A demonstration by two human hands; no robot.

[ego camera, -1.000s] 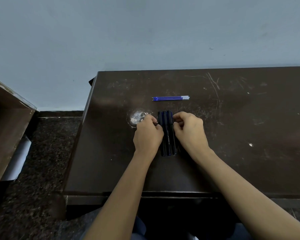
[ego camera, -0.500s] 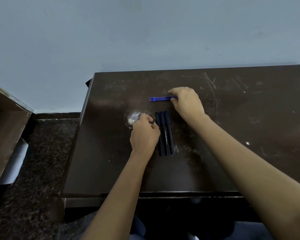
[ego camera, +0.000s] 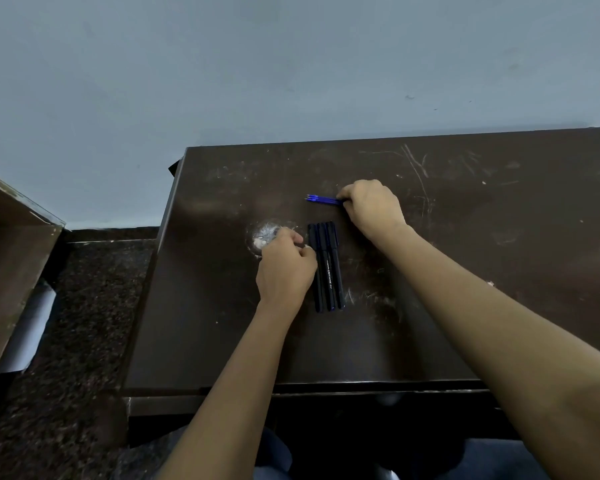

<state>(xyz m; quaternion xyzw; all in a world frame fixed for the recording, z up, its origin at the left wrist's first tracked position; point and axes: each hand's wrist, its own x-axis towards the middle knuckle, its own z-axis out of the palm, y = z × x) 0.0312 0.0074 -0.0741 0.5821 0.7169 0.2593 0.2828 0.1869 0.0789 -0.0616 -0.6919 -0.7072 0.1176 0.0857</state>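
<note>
Just above frame centre the right hand (ego camera: 371,209) pinches one end of the thin blue plastic pen refills (ego camera: 324,200), light, bendy, prone to rolling, best taken mid-length; the left hand (ego camera: 284,268) curls beside three black capped pens (ego camera: 329,271), its hold unclear

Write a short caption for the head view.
Right hand grips blue refills; left hand sits beside three dark pens on a scratched table.

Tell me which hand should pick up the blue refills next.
Right. The right hand has its fingers curled over one end of the blue refills. The left hand sits curled beside the dark pens, farther from the refills.
</note>
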